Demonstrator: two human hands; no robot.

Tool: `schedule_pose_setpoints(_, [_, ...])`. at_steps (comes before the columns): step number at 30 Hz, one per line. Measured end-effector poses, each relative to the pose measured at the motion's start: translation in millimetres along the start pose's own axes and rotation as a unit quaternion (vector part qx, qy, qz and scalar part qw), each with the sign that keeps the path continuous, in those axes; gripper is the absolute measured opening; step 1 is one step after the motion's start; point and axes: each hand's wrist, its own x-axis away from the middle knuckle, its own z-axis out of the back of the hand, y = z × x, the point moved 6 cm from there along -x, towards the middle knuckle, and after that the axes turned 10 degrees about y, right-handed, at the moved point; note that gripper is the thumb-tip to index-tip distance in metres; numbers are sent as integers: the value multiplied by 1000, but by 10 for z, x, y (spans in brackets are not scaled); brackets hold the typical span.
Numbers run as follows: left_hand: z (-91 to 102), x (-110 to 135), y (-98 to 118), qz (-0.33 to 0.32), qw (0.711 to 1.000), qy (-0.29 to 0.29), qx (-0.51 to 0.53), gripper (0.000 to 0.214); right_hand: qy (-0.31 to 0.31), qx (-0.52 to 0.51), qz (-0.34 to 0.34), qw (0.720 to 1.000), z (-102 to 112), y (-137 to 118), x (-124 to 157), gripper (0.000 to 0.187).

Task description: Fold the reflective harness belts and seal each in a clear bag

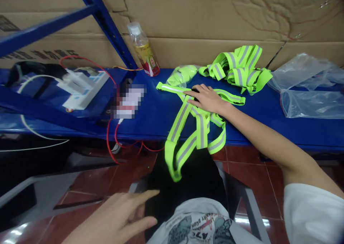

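A neon-yellow reflective strap vest [179, 119] with grey stripes lies loosely spread on the blue shelf. Its lower loops hang past the front edge above my lap. My right hand [206, 97] is palm down on the upper part of the vest, thumb and index finger closed on a strap; the other fingers are curled, and part of the grip is hidden beneath the hand. Lower left, in front of my body, my left hand [129, 215] hovers empty. Its index finger points out and the thumb stands apart from it, away from the vest.
Behind the vest lie a bagged yellow bundle [183, 75] and a pile of reflective straps [239, 68]. Clear plastic bags [309, 90] are at right. A drink bottle [145, 50], a power strip [86, 90], red cables and a blue upright post [107, 25] occupy the left.
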Motion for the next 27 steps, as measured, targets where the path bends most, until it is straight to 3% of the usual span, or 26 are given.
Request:
schedule_pose_setpoints(2, [7, -127, 110, -13, 998, -64, 16, 34, 6, 1, 1, 1000, 8, -9, -2, 61])
schedule_pose_setpoints(4, [149, -452, 173, -6, 999, -46, 22, 34, 20, -11, 2, 1000, 33, -26, -17, 62])
schedule_pose_setpoints(8, [583, -1638, 335, -94, 979, 177, 34, 36, 84, -79, -9, 993, 199, -28, -64, 68])
schedule_pose_setpoints(10, [658, -2334, 395, -149, 955, 254, 22, 39, 128, -112, -25, 985, 336, 36, -59, 61])
schedule_pose_setpoints(13, [495, -3244, 474, -248, 940, 230, -40, 50, 156, -132, -36, 978, 522, 214, 22, 43])
schedule_pose_setpoints(15, [322, -3630, 475, -291, 937, 176, -84, 73, 136, -145, -31, 980, 594, 363, 112, 41])
schedule_pose_setpoints(18, [139, -3861, 412, -313, 935, 124, -111, 85, 67, -162, -69, 982, 590, 627, 253, 53])
schedule_pose_setpoints(21, [88, -3887, 329, -301, 939, 132, -105, 82, -2, -157, -121, 980, 513, 825, 346, 66])
schedule_pose_setpoints(25, [66, -3938, 269, -284, 942, 144, -102, 85, -36, -159, -123, 979, 446, 896, 344, 85])
schedule_pose_setpoints(27, [46, -3981, 273, -288, 939, 144, -123, 85, -51, -174, -134, 974, 418, 913, 326, 78])
